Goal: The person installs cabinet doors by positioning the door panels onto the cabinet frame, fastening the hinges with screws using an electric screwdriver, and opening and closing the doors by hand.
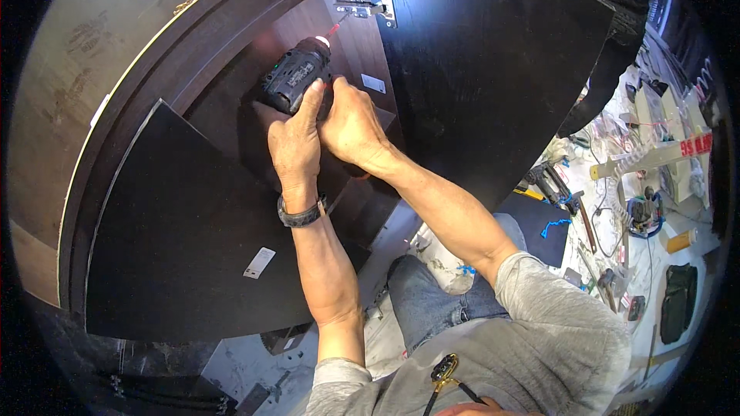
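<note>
A black cordless drill driver (297,75) is held up inside the dark cabinet, tilted up and to the right. My left hand (294,150), with a dark watch above it, presses against the driver's rear, thumb along the body. Wrapped round the grip is my right hand (353,125), which hides most of the handle. The slim driver bit (338,26) points at the metal hinge (362,8), and its tip is at or very near a screw there. This hinge joins the cabinet's side panel (362,50) to the open black door (493,62).
A second black door (185,239) with a white label is at the left. Brass-coloured screws (185,6) lie on the cabinet top. Tools, cords and a yellow-orange cup (681,241) litter the floor at the right, beside a dark pouch (678,304).
</note>
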A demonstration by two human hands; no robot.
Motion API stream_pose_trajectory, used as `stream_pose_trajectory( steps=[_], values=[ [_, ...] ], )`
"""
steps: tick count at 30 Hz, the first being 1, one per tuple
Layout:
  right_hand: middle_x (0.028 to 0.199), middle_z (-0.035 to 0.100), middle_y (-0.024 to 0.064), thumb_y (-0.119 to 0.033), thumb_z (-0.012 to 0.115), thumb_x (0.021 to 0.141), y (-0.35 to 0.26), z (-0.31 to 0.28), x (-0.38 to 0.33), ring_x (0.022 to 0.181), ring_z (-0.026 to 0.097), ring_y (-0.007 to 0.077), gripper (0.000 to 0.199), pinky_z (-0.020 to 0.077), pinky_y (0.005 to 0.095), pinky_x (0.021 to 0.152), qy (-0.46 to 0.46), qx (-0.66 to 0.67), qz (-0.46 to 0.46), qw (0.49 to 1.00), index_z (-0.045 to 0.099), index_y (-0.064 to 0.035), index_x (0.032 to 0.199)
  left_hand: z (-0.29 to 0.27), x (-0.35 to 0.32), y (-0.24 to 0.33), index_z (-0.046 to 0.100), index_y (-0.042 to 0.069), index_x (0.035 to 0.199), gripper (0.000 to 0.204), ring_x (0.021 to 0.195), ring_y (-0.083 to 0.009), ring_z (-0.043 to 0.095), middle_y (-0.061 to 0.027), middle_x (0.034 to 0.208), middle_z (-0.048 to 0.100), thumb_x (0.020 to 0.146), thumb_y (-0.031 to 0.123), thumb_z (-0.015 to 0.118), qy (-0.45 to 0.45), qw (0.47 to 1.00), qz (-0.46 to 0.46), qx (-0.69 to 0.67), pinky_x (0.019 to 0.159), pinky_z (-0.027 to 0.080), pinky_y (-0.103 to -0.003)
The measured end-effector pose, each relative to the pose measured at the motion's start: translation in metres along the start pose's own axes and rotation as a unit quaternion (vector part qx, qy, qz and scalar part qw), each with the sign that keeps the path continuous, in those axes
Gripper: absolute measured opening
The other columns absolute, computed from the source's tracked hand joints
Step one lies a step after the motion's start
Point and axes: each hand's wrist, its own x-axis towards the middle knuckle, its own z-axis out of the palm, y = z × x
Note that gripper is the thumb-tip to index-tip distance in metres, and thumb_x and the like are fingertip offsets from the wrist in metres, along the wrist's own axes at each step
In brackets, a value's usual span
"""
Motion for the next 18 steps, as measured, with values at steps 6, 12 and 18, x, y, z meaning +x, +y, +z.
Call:
stream_pose_trajectory(
  steps=[6,12,18],
  values=[
    [0.090,0.061,0.0353,-0.011,0.064,0.081,0.003,0.002,0.000,0.092,0.060,0.0515,0.027,0.0479,0.0538,0.078,0.003,0.004,-0.008,1.000,0.052,0.0100,0.093,-0.001,0.000,0.001,0.068,-0.004,0.104,0.040,0.086,-0.0141,0.063,-0.0110,0.094,0.071,0.083,0.029,0.078,-0.006,1.000,-0.009,0.009,0.080,0.049,-0.033],
    [0.088,0.061,0.0358,-0.011,0.064,0.081,-0.001,-0.004,0.002,0.093,0.059,0.0518,0.025,0.0472,0.0540,0.076,0.007,0.003,-0.009,1.000,0.052,0.0088,0.091,0.003,0.002,0.004,0.070,-0.004,0.100,0.035,0.086,-0.0129,0.063,-0.0090,0.092,0.071,0.083,0.026,0.078,-0.013,1.000,-0.001,-0.029,0.080,0.049,-0.031],
    [0.089,0.065,0.0307,-0.016,0.069,0.079,-0.019,-0.061,-0.035,0.093,0.066,0.0436,0.034,0.0507,0.0463,0.076,-0.086,0.059,0.020,0.994,0.054,0.0078,0.099,-0.005,-0.042,0.017,0.056,-0.004,0.123,0.053,0.096,-0.0148,0.060,-0.0081,0.104,0.066,0.081,0.018,0.080,-0.092,0.988,0.015,-0.119,0.090,0.048,-0.033]
  ],
)
